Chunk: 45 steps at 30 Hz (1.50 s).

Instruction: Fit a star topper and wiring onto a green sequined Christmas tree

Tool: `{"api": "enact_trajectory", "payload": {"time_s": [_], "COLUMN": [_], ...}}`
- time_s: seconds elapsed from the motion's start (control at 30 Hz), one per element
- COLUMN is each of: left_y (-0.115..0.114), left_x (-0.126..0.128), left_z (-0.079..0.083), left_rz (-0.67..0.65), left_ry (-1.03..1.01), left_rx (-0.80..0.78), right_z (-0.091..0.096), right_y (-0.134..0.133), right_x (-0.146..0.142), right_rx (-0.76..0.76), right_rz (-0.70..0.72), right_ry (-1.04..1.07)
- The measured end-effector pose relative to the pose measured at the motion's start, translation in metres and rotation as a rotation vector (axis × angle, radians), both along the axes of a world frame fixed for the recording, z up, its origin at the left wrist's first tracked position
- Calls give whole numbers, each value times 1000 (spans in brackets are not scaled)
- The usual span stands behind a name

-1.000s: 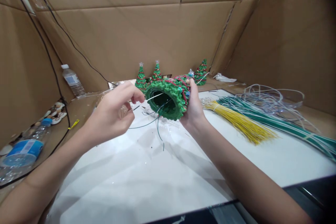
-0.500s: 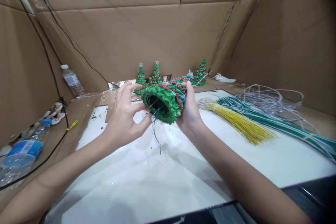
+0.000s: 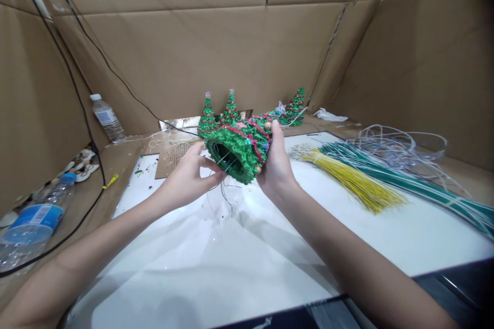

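Observation:
A small green Christmas tree (image 3: 257,141) with red garland and baubles lies tipped on its side in the air. Its hollow base faces me, and a clear star (image 3: 281,108) shows at the far tip. My right hand (image 3: 276,169) is closed round its right side, thumb on top. At the rim of the base, my left hand (image 3: 193,170) pinches thin wires (image 3: 224,193) between thumb and finger. These come out of the hollow and dangle below; the exact grip point is partly hidden.
Behind stand several similar trees (image 3: 207,115). Bundles of yellow wires (image 3: 351,177) and green wires (image 3: 405,185) lie on the right of the white board (image 3: 185,267), near tangled clear cord (image 3: 401,146). Plastic bottles (image 3: 108,119) and a black cable (image 3: 83,108) are on the left.
My left hand has moved down, its raised fingers lowering and closing near the wires at the rim. The tree has shifted slightly left and turned a little in my right hand.

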<state>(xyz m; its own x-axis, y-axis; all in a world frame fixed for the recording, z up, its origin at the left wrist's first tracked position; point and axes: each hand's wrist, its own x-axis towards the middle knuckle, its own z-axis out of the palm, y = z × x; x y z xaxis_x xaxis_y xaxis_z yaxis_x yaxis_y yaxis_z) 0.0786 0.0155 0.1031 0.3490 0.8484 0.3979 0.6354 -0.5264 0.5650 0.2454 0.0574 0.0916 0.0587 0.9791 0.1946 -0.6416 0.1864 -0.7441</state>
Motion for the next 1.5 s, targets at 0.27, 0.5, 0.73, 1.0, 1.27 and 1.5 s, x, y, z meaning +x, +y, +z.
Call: {"api": "enact_trajectory", "payload": {"time_s": [0.27,0.5,0.73,1.0,1.27,1.5], "left_y": [-2,-10,-3,-4,5,11], "left_x": [-1,-3,-8,-7,-18,-21], "left_z": [5,18,28,30,25,22], "left_rz": [29,93,-158,-167,-171,-205], "left_ry": [5,-20,-404,-336,-96,-77], "left_rx": [55,204,-432,-651,-593,-545], "right_z": [-1,1,1,0,4,4], "right_y": [2,4,4,10,9,10], "right_x": [1,2,0,5,8,8], "right_rx": [7,-61,-66,-63,-73,-73], "right_rz": [-14,-105,-99,-92,-131,-121], "right_ry": [6,-33,-62,-36,-51,-43]}}
